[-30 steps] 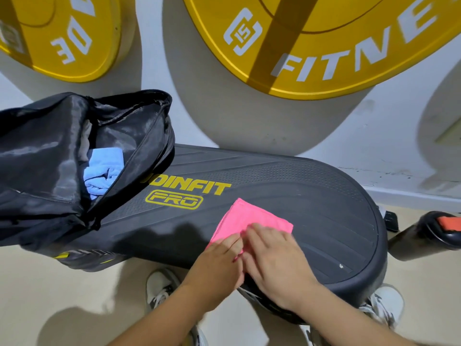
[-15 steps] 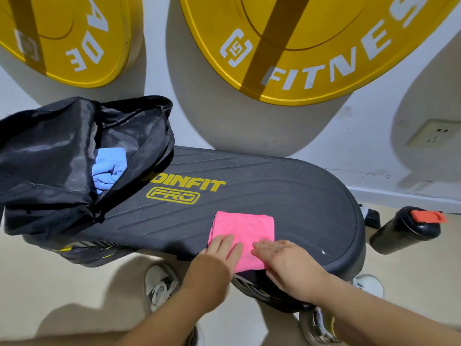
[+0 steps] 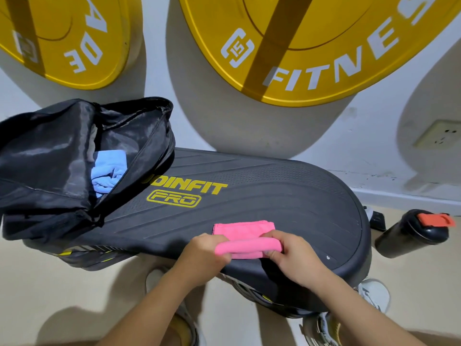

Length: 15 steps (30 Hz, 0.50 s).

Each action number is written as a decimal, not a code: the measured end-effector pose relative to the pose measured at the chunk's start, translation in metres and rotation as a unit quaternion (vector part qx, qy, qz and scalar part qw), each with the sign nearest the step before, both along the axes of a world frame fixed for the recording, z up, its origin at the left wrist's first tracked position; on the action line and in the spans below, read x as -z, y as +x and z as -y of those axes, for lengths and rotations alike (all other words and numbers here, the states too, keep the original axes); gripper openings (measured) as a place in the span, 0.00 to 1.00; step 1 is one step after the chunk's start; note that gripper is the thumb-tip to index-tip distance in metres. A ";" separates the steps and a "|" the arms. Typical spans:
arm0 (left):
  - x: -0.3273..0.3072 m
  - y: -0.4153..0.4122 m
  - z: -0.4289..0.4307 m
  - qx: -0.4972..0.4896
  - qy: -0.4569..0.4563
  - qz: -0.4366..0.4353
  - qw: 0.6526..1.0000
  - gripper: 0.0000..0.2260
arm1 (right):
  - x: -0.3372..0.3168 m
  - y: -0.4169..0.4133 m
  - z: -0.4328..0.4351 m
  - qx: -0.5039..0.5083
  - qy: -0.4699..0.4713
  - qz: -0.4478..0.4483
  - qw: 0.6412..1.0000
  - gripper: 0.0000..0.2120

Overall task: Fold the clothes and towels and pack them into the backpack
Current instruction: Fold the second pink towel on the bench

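The black backpack (image 3: pixel 50 166) lies on the left end of the black step platform (image 3: pixel 287 191). Its main compartment is unzipped and gapes toward the platform's middle, likely so folded pieces can slide straight in. A light-blue cloth (image 3: pixel 107 168) already sits inside. At the platform's near edge, the left hand (image 3: pixel 202 253) has its fingers curled round the left end of the pink towel (image 3: pixel 245 236). The towel's far part lies flat on the platform and its near edge is raised in a rounded fold, probably to be laid over. The right hand (image 3: pixel 291 255) grips the fold's right end likewise, keeping it even. A black bottle (image 3: pixel 411 233) sits on the floor off the platform's right end.
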State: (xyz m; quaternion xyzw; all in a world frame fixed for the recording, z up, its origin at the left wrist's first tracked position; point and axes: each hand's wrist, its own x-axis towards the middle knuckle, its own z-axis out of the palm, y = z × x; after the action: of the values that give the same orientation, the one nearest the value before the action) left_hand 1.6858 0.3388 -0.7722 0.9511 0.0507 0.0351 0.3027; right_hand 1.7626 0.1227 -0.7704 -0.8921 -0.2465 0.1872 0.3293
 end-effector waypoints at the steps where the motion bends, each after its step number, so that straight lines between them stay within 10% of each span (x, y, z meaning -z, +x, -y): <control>1: 0.002 0.003 -0.003 -0.050 -0.060 -0.024 0.997 0.07 | 0.001 0.003 -0.001 0.020 0.000 -0.005 1.000 0.08; 5: 0.010 0.010 0.001 -0.185 -0.211 -0.068 0.957 0.19 | 0.005 0.009 -0.011 0.130 0.019 -0.019 0.991 0.06; 15: 0.009 0.020 0.026 -0.310 -0.088 -0.080 0.943 0.17 | 0.010 0.011 -0.038 0.219 -0.052 0.015 0.974 0.12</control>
State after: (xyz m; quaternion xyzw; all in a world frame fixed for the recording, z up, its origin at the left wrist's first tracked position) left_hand 1.7062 0.3125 -0.7811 0.8576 0.3703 0.0467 0.3539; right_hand 1.7736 0.1608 -0.7800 -0.9429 -0.0402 0.1097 0.3118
